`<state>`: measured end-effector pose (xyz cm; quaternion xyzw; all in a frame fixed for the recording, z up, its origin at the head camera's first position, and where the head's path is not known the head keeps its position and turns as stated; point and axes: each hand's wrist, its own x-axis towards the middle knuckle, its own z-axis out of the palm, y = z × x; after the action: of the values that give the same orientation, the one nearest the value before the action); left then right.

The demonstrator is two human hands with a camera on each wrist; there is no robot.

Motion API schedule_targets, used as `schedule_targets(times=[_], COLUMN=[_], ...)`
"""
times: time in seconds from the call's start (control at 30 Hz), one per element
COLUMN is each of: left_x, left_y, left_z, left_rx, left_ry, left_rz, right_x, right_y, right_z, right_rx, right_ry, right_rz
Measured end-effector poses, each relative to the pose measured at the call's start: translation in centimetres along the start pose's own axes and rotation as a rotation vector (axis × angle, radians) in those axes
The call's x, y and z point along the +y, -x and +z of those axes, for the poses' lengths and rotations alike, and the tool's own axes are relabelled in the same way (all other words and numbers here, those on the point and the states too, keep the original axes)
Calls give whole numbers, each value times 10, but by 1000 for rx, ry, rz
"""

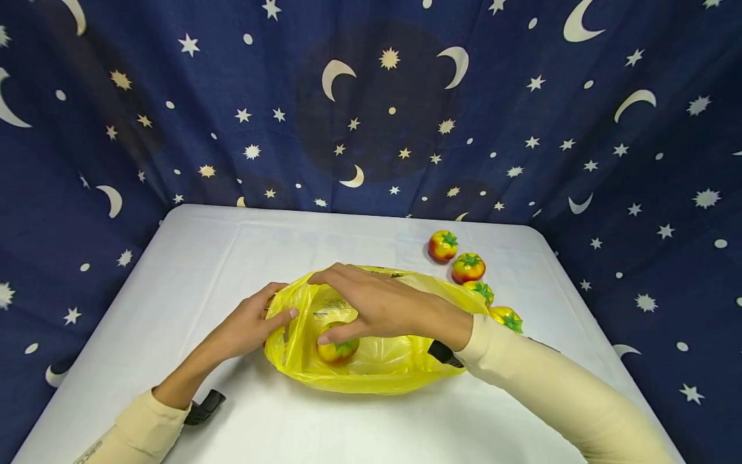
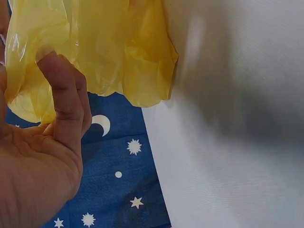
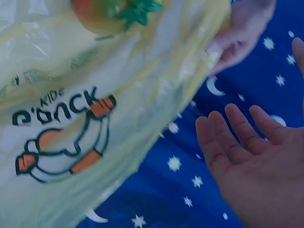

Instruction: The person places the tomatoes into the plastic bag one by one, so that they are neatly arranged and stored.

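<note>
A yellow plastic bag (image 1: 371, 383) stands on the table with its mouth spread wide. At its left rim, my left hand (image 1: 246, 325) holds the plastic, thumb inside and fingers outside; the left wrist view shows those fingers (image 2: 66, 95) against the bag's outer side. My right hand (image 1: 371, 303) hovers over the mouth with its fingers extended and nothing in it. Inside the bag, below the right thumb, lies a round red-and-yellow fruit (image 1: 337, 353) with a green leafy top, partly hidden by that thumb. Printed lettering and a cartoon duck mark the bag in the right wrist view.
Several similar fruits (image 1: 468, 267) lie in a row on the white table (image 1: 232, 258), right of and behind the bag; the right sleeve (image 1: 556, 380) passes close to the nearest one. A dark blue curtain (image 1: 371, 129) with moons and stars surrounds the table.
</note>
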<state>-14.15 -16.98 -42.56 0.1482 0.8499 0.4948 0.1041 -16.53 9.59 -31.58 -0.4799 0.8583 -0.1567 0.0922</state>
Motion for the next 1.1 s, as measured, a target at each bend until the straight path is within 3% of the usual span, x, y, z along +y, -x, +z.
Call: schedule_targets(times=[0.23, 0.63, 0.83, 1.1], left_x=[1, 1, 0, 2], left_y=[1, 1, 1, 1], left_z=[0, -1, -1, -2], left_rx=[4, 10, 23, 15], left_ry=[0, 7, -17, -9], left_rz=[-18, 0, -1, -9], right_x=[0, 13, 30, 61], right_y=[23, 71, 110, 169], right_z=[-19, -31, -34, -27], right_rx=[97, 249, 338, 533], right_ry=[-97, -192, -287, -311], right_rz=[45, 116, 183, 269])
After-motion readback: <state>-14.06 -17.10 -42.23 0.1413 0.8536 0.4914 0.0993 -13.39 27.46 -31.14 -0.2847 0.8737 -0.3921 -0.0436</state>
